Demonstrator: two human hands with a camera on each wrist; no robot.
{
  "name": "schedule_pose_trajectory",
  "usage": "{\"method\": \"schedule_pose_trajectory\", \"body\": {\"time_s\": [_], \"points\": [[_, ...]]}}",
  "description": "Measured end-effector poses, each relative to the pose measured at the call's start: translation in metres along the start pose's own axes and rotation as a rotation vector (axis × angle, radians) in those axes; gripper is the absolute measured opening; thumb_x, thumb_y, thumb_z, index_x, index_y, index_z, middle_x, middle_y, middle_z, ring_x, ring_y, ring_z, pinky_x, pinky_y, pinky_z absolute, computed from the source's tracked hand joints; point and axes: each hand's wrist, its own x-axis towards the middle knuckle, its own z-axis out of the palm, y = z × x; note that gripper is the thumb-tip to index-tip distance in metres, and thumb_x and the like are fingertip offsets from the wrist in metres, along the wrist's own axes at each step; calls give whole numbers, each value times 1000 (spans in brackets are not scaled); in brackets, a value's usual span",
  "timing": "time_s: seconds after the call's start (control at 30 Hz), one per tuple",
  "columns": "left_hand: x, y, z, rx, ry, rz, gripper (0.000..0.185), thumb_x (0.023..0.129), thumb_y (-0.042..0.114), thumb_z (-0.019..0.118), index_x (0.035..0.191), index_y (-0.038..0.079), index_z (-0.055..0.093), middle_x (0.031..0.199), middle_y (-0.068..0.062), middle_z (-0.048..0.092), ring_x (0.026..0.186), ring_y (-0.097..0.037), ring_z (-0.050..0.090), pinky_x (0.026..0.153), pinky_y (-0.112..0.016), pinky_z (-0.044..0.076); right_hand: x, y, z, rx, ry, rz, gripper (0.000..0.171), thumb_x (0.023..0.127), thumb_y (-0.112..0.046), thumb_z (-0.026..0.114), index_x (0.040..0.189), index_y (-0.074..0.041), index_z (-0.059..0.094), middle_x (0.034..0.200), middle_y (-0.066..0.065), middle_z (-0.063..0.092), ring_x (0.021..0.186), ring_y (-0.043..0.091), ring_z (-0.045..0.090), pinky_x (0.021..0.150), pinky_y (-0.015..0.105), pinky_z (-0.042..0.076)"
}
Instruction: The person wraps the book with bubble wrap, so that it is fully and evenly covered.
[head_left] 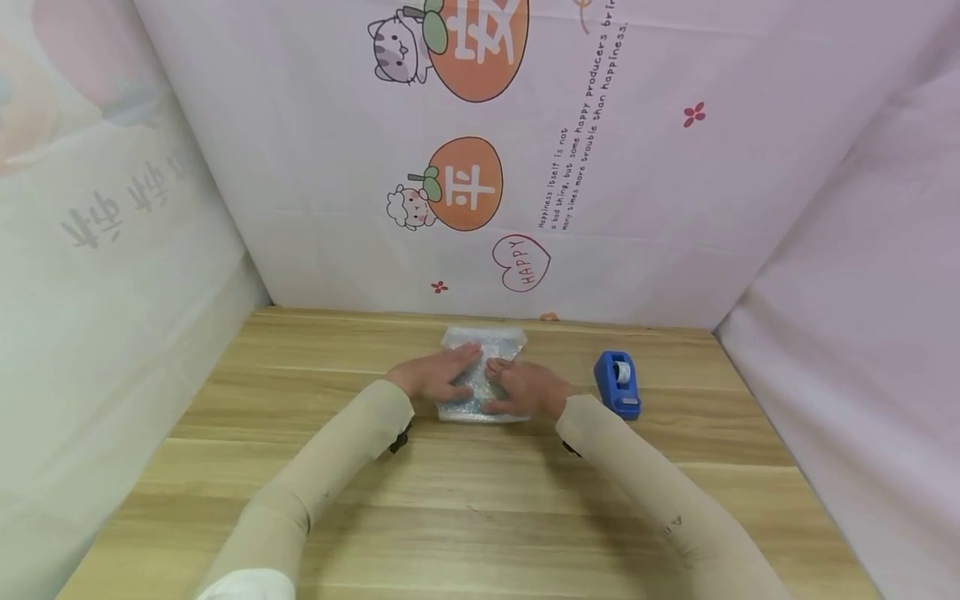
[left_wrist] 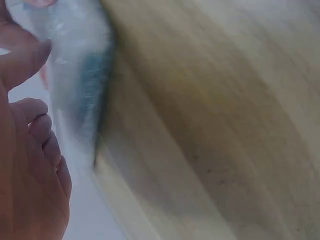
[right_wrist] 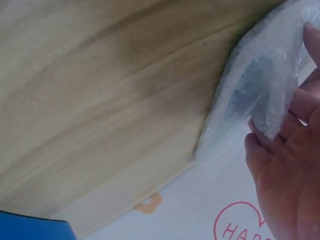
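Both my hands, left (head_left: 438, 379) and right (head_left: 525, 390), press spread fingers flat on the bubble-wrap parcel (head_left: 487, 343), pinning it to the worktop (head_left: 480, 500); tape dispenser (head_left: 617, 383) just right.

Both arms in beige sleeves reach forward, forearms converging toward centre. Left hand (head_left: 438, 377) palm down, fingers straight, pointing forward-right, pressed flat. Right hand (head_left: 525, 388) palm down beside it, fingers extended forward-left, loosely spread. Fingertips of both hands nearly meet. Wrists low, near bench level.

bubble-wrap packet (head_left: 483, 373) on table (head_left: 480, 500), tape dispenser (head_left: 617, 383) right
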Motion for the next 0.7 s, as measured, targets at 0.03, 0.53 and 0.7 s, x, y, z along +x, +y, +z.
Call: {"method": "schedule_pose_trajectory", "body": {"time_s": [0.03, 0.53, 0.7], "points": [[1, -1, 1, 12, -7, -1, 83, 109, 44, 51, 169, 2, 13, 179, -15, 5, 167, -32, 7, 137, -51, 13, -1, -1, 1, -7, 0, 2, 84, 104, -59, 58, 160, 0, 40, 170, 20, 34, 158, 36, 36, 131, 48, 33], [2, 15, 11, 156, -9, -85, 78, 112, 43, 46, 168, 0, 15, 179, -16, 10, 167, -33, 12, 136, -50, 18, -4, 5, 11, -60, 34, -13, 77, 107, -52, 57, 163, -3, 36, 173, 15, 30, 162, 31, 30, 133, 47, 29], [4, 22, 15, 174, 11, -133, 77, 111, 43, 47, 168, 0, 17, 179, -16, 12, 167, -31, 14, 136, -47, 20, -3, 7, 7, -63, 28, -20, 76, 106, -45, 62, 163, -2, 37, 172, 15, 30, 162, 31, 30, 132, 47, 30]]}}
